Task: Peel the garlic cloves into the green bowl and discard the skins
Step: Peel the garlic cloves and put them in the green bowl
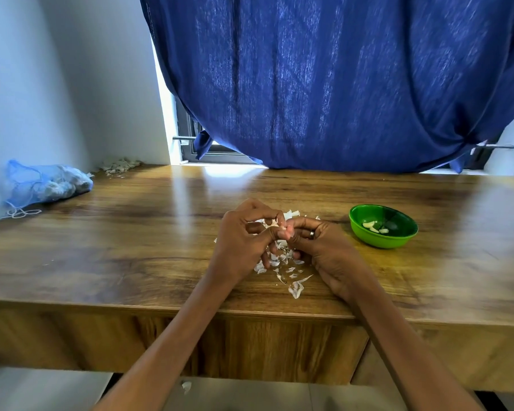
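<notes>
Both hands meet above the middle of the wooden table (131,250). My left hand (244,235) and my right hand (318,241) pinch a small garlic clove (282,227) between their fingertips; the clove is mostly hidden by the fingers. Loose white garlic skins (285,266) lie scattered on the table under and in front of my hands. The green bowl (383,226) stands to the right of my right hand and holds a few peeled cloves (372,226).
A blue mesh bag of garlic bulbs (46,185) lies at the far left by the wall. A heap of skins (120,166) sits in the back left corner. A blue curtain (339,84) hangs behind the table. One skin (186,386) lies on the floor.
</notes>
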